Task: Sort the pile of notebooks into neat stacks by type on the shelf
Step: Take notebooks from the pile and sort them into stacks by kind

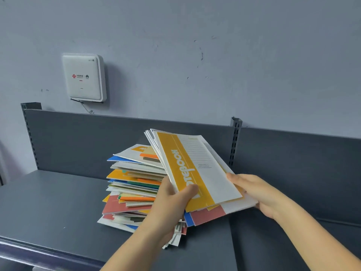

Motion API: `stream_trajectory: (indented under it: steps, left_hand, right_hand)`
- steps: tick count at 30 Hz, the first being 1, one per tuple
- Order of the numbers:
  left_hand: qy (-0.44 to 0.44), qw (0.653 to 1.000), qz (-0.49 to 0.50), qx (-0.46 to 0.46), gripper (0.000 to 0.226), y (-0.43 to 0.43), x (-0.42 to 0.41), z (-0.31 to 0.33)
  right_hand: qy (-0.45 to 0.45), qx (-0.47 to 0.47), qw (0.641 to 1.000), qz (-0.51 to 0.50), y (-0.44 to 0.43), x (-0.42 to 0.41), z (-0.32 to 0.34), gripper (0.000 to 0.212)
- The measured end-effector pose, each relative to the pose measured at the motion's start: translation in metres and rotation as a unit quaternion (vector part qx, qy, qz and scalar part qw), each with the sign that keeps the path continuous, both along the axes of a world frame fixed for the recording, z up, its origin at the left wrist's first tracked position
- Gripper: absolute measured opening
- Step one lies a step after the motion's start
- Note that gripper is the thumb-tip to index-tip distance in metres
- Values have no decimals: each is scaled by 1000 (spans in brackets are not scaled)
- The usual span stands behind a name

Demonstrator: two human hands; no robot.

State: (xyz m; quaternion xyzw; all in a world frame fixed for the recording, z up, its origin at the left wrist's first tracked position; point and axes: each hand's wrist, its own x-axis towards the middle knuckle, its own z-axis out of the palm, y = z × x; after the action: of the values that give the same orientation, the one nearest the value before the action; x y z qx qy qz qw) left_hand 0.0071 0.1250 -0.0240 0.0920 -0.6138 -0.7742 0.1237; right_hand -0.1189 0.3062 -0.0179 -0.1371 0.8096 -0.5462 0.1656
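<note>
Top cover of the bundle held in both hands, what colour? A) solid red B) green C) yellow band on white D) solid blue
C: the top notebook of the bundle, held by the left hand and the right hand, shows a wide yellow band with white lettering beside a white ruled panel.

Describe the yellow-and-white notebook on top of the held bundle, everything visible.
The yellow-and-white notebook is thin and paper-covered: a yellow band with white lettering along it, and a white part with ruled lines and small print. It lies closed, tilted, topmost of a fanned bundle held above the shelf. The left hand presses a thumb on its near end; the right hand holds the bundle's right edge.
</note>
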Motion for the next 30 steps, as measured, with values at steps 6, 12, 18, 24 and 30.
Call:
stream_trajectory:
  steps: [6, 12, 18, 24, 30]
  left_hand:
    - [-21, 994, -92, -61, 39, 39, -6, -12]
    - [-71, 987, -111, -97, 47, 95, -46, -49]
    - [-67, 983, -102, -134, 47, 178, -88, -105]
    - [-36, 989, -76, -118, 50, 233, -113, -131]
    - [-60, 986, -87, -130, 59, 258, -123, -145]
  right_hand:
    - [-11, -36, 999, -15, 61, 8, -18, 56]
    - [14, -59, 994, -90, 128, 6, -55, 52]
    - [66, 0, 978, -196, 196, -2, -92, 51]
    - [93, 7, 969, -229, 239, -6, -113, 46]
    - [91, 4, 975, -202, 260, -13, -133, 42]
